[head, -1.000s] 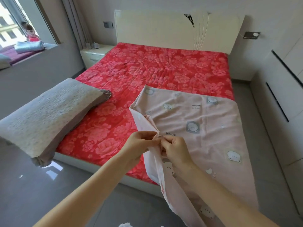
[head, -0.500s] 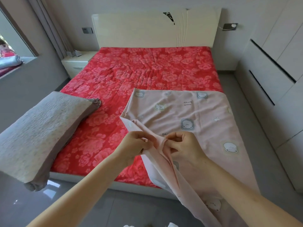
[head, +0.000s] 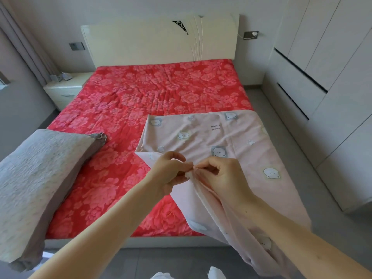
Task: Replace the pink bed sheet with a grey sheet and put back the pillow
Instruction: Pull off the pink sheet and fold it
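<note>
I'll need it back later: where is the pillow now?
In the head view, the pillow lies on the bed's near-left corner, overhanging its edge.

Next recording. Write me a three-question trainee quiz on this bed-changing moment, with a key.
1. True or false: the grey textured pillow leans against the cream headboard.
2. What do the left hand and the right hand pinch? A) the pale pink bear-print sheet B) the red floral mattress cover C) the pillow
3. Fill in: the sheet lies over the bed's near ___ part (left or right).

Key
1. False: the pillow lies at the near left corner, overhanging the edge.
2. A
3. right
</note>
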`<act>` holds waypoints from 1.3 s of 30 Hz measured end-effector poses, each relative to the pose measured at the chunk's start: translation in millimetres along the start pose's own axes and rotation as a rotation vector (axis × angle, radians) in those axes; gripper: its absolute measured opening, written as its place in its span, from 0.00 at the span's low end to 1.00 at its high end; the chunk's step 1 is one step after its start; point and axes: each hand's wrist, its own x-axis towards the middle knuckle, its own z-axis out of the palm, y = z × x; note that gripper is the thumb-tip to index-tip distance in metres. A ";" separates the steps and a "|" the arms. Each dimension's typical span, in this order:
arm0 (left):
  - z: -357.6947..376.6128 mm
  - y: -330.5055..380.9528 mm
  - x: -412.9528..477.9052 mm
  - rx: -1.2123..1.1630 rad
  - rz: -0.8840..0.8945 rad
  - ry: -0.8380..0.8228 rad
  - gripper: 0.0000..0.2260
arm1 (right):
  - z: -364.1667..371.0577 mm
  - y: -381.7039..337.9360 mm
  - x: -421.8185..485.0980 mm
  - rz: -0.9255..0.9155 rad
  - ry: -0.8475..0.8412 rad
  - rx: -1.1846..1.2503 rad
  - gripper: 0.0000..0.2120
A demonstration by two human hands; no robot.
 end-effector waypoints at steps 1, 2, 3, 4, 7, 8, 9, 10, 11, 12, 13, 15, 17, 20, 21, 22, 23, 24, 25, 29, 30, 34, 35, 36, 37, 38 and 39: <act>1.7 -2.0 0.8 -0.002 -0.005 -0.005 0.09 | 1.4 1.2 -0.5 0.006 0.012 -0.003 0.03; 3.3 -4.3 1.3 0.005 -0.009 -0.016 0.07 | 2.9 2.1 -1.5 0.015 0.017 -0.002 0.03; 5.2 -5.5 1.1 0.025 -0.016 -0.028 0.06 | 4.8 2.2 -2.8 0.022 0.021 0.001 0.04; 6.5 -6.4 1.8 0.061 -0.028 -0.043 0.07 | 7.0 2.7 -4.0 0.025 0.024 0.004 0.05; 8.4 -7.0 6.1 0.159 -0.099 -0.080 0.11 | 11.7 6.7 -5.5 0.033 0.037 -0.046 0.06; 8.3 -6.6 7.4 0.161 -0.124 -0.086 0.11 | 12.1 7.6 -6.3 0.034 0.042 -0.062 0.05; 8.8 -5.7 8.6 0.156 -0.144 -0.092 0.11 | 11.7 8.5 -7.6 0.033 0.051 -0.068 0.05; 9.5 -3.7 8.8 0.142 -0.151 -0.096 0.11 | 10.7 9.0 -8.7 0.036 0.056 -0.060 0.04; 10.4 -1.1 9.5 0.117 -0.148 -0.100 0.10 | 8.7 8.5 -9.5 0.047 0.057 -0.045 0.03; 11.3 2.6 10.4 0.080 -0.139 -0.101 0.09 | 5.3 8.1 -10.6 0.067 0.055 -0.026 0.03; 12.4 6.9 12.3 0.036 -0.128 -0.098 0.09 | 1.3 9.3 -11.8 0.091 0.053 -0.017 0.05; 14.3 18.1 16.7 -0.032 -0.101 -0.091 0.10 | -8.1 17.9 -13.5 0.137 0.038 -0.054 0.08; 16.3 30.9 19.1 -0.063 -0.078 -0.101 0.11 | -18.9 32.0 -14.7 0.154 0.033 -0.120 0.03; 21.8 49.5 19.4 -0.072 -0.065 -0.118 0.11 | -29.8 48.4 -18.0 0.103 0.114 -0.206 0.03; 25.3 55.3 19.4 -0.070 -0.062 -0.118 0.11 | -30.6 50.5 -18.9 0.061 0.145 -0.234 0.05; 29.7 61.0 19.4 -0.066 -0.058 -0.117 0.11 | -29.7 52.0 -20.0 0.005 0.175 -0.277 0.08; 35.2 66.5 19.4 -0.063 -0.055 -0.116 0.11 | -27.3 54.0 -20.9 -0.053 0.204 -0.335 0.11; 41.5 72.0 19.2 -0.062 -0.052 -0.118 0.11 | -24.7 56.7 -21.3 -0.104 0.247 -0.406 0.13; 48.4 77.3 19.4 -0.063 -0.049 -0.120 0.11 | -23.1 60.2 -20.7 -0.147 0.309 -0.483 0.13; 74.3 97.3 19.6 -0.075 -0.044 -0.142 0.10 | -29.9 68.8 -13.1 -0.196 0.571 -0.642 0.11; 79.4 102.0 19.4 -0.085 -0.053 -0.150 0.10 | -33.7 69.5 -11.3 -0.184 0.598 -0.653 0.11; 97.1 120.1 18.4 -0.137 -0.067 -0.185 0.08 | -46.0 73.6 -8.5 -0.133 0.617 -0.715 0.11; 101.3 124.3 17.9 -0.149 -0.063 -0.193 0.08 | -48.2 73.7 -8.8 -0.128 0.626 -0.715 0.11; 105.4 128.5 17.2 -0.162 -0.060 -0.202 0.08 | -50.4 73.6 -9.2 -0.128 0.638 -0.707 0.11; 109.3 132.5 16.6 -0.175 -0.058 -0.209 0.08 | -52.8 72.9 -9.8 -0.130 0.647 -0.700 0.12; 112.8 136.5 16.0 -0.187 -0.060 -0.214 0.07 | -54.7 71.8 -10.6 -0.133 0.655 -0.703 0.12; 116.1 140.3 15.5 -0.199 -0.062 -0.220 0.07 | -56.4 70.1 -11.0 -0.135 0.666 -0.720 0.14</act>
